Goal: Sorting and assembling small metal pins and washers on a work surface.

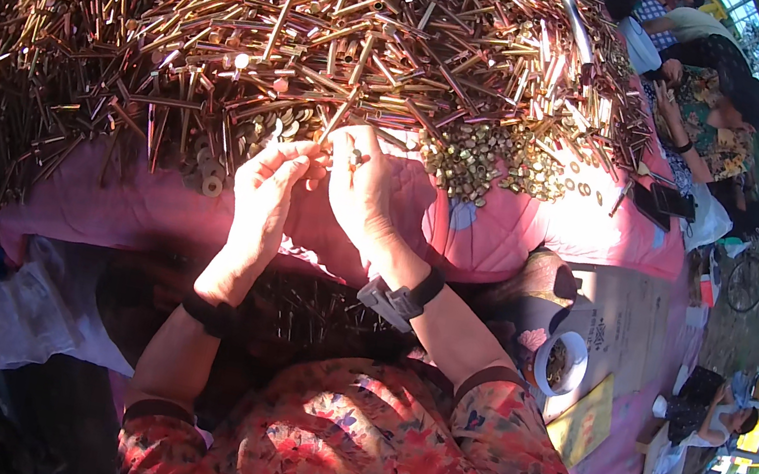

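Note:
My left hand [269,185] and my right hand [361,178] meet at the near edge of a big heap of thin copper-coloured metal tubes [334,36]. A single tube [338,115] stands slanted up from the meeting fingertips, and my left thumb and fingers pinch near its lower end. Against the fingers of my right hand, which are curled, sits a small brass-coloured cap [356,158]. Just right of the hands lies a pile of small brass-coloured caps [475,157]. Flat round washers [211,175] lie left of my left hand. The fingertips partly hide the tube's end.
A pink quilted cloth [131,204] lies under the heap. To the right are a white bowl [561,363] with small pieces, flattened cardboard [622,331] and a dark phone [672,201]. A clear plastic bag [46,315] hangs at left. Another person [709,123] sits at the far right.

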